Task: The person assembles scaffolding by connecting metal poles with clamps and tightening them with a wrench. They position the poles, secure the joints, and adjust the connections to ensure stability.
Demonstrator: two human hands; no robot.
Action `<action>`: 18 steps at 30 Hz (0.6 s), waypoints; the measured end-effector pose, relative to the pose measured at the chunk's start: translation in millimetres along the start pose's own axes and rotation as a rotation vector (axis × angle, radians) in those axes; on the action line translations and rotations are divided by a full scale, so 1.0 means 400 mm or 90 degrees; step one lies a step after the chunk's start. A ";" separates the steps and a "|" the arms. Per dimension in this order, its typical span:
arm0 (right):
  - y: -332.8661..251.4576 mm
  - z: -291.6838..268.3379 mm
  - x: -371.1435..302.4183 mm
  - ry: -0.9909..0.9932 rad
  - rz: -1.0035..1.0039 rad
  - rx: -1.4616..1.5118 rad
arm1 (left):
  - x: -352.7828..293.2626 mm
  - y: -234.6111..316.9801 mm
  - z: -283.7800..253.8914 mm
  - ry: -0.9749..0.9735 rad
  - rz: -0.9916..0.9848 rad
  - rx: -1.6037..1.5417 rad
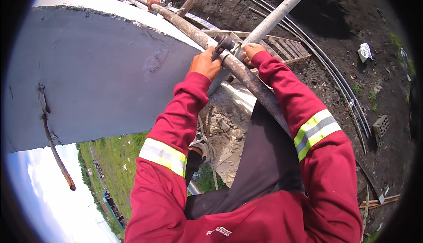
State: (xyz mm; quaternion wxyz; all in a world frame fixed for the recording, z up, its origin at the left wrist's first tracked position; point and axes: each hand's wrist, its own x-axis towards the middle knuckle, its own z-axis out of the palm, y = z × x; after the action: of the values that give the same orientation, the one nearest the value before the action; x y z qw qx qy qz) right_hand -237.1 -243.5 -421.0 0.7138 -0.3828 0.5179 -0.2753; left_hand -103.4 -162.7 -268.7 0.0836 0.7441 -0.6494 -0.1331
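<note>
A long, stained scaffold pipe (253, 82) slants across in front of me and crosses a lighter pipe (275, 16). At the crossing is a metal scaffold clamp (236, 49). My left hand (206, 64) is closed around a dark tool with a round head (224, 43), held against the joint; its exact kind does not show clearly. My right hand (252, 52) has its fingers closed at the clamp's far side, and what they pinch is hidden. The long pipe passes over my dark trouser leg (260, 155).
Another person's hand (151, 1) rests on the pipe's far end. A grey concrete wall (88, 75) fills the left, with a rusty rebar (55, 144) sticking out. Far below lie a wooden ladder-like frame (286, 49), long thin pipes (339, 77), a hollow block (380, 125) and a white sack (365, 52).
</note>
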 end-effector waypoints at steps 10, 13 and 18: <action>0.010 0.090 0.113 0.226 -0.079 -0.023 | 0.080 -0.045 0.104 0.054 -0.128 -0.154; 0.012 0.098 0.089 0.201 -0.087 0.096 | 0.084 -0.036 0.106 0.067 -0.121 -0.091; -0.007 0.090 0.013 0.055 -0.277 0.030 | 0.118 -0.019 0.099 0.040 -0.108 0.005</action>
State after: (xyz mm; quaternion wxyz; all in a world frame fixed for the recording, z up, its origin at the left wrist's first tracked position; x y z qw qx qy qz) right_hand -201.2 -239.8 -415.4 0.6234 -0.4566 0.4468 -0.4508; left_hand -102.6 -206.3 -312.6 0.0892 0.8005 -0.5816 -0.1138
